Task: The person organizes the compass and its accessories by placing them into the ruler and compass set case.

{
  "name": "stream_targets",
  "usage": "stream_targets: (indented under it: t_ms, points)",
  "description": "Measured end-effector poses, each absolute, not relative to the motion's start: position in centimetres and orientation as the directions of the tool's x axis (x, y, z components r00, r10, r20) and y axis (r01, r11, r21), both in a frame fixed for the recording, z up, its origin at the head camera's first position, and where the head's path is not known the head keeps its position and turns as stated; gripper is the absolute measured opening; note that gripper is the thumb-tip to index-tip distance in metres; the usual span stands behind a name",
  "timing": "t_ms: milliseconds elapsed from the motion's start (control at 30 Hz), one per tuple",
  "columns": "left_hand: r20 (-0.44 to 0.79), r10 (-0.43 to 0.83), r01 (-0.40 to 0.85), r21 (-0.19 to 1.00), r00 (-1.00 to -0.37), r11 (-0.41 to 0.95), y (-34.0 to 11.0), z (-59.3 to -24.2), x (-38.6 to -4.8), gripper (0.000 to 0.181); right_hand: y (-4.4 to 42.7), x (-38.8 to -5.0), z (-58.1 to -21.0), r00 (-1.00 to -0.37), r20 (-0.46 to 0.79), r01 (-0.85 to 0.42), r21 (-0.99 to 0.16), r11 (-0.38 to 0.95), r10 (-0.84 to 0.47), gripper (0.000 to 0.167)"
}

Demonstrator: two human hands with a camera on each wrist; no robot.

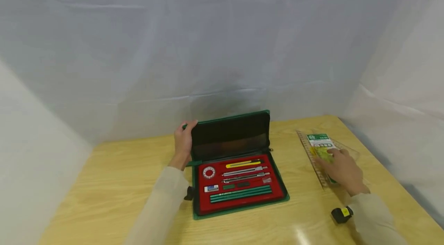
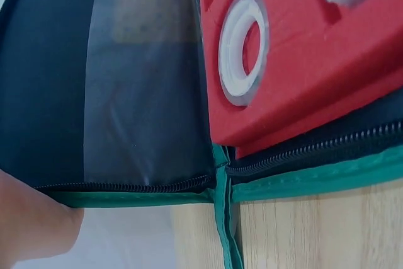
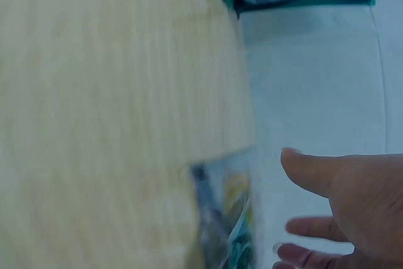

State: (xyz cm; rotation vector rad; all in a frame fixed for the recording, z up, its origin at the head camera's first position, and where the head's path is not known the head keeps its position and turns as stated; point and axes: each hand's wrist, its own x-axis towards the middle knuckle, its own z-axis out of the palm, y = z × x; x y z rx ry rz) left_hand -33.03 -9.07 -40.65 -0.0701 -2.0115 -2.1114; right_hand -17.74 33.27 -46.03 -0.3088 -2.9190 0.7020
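Note:
A zip case with a green edge stands open on the table, its dark lid [image 1: 230, 133] raised. My left hand [image 1: 182, 142] grips the lid's upper left corner, thumb on the edge. Red foam [image 1: 243, 201] in the base holds a yellow utility knife [image 1: 244, 164], two metal compasses [image 1: 244, 171], a white ring [image 1: 209, 172], an eraser [image 1: 211, 188] and green pencils [image 1: 241, 194]. At the right, my right hand [image 1: 341, 169] hovers over a clear packet [image 1: 320, 137] of rulers with a green and white card. In the right wrist view its fingers are spread, apart from the blurred packet.
The wooden table [image 1: 132, 183] reaches past the case on both sides. Pale sheeting [image 1: 222, 44] hangs behind the table and along its sides. A green strap [image 2: 227, 231] sticks out at the case's hinge.

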Motion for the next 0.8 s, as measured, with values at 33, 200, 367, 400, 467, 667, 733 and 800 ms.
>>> stream_targets:
  t_ms: [33, 200, 367, 400, 467, 667, 733, 800]
  points:
    - [0.189, -0.13, 0.196, 0.98, -0.973, -0.038, -9.1, -40.6, -33.0, 0.032, 33.5, -17.6, -46.1, -0.969, 0.05, 0.194, -0.457, 0.868, 0.243, 0.085]
    - [0.187, -0.133, 0.192, 0.981, -0.973, -0.021, -9.7, -40.5, -33.0, 0.033, 33.6, -17.4, -46.2, -0.961, -0.023, 0.257, -0.454, 0.853, 0.277, 0.101]
    - [0.178, -0.137, 0.182, 0.983, -0.974, -0.02, -10.4, -40.4, -32.8, 0.033, 33.3, -17.7, -46.8, -0.968, -0.005, 0.224, -0.47, 0.854, 0.251, 0.091]
    - [0.177, -0.135, 0.182, 0.983, -0.975, -0.024, -10.5, -40.4, -32.8, 0.032, 33.2, -17.8, -46.9, -0.967, 0.003, 0.222, -0.474, 0.852, 0.254, 0.088]
    - [0.172, -0.125, 0.177, 0.984, -0.977, -0.034, -10.5, -40.3, -32.7, 0.032, 33.3, -17.9, -47.0, -0.964, 0.012, 0.227, -0.49, 0.842, 0.267, 0.085]
    - [0.176, -0.106, 0.18, 0.983, -0.979, -0.029, -10.0, -38.6, -30.7, 0.032, 33.6, -17.7, -47.4, -0.947, 0.059, 0.229, -0.565, 0.793, 0.315, 0.088]
    - [0.18, -0.104, 0.183, 0.983, -0.978, -0.021, -9.8, -38.1, -30.0, 0.033, 33.9, -17.6, -47.5, -0.946, 0.106, 0.191, -0.584, 0.789, 0.307, 0.083]
    - [0.176, -0.104, 0.179, 0.984, -0.979, -0.02, -9.7, -38.0, -29.9, 0.033, 34.0, -17.4, -47.4, -0.943, 0.145, 0.155, -0.607, 0.78, 0.3, 0.077]
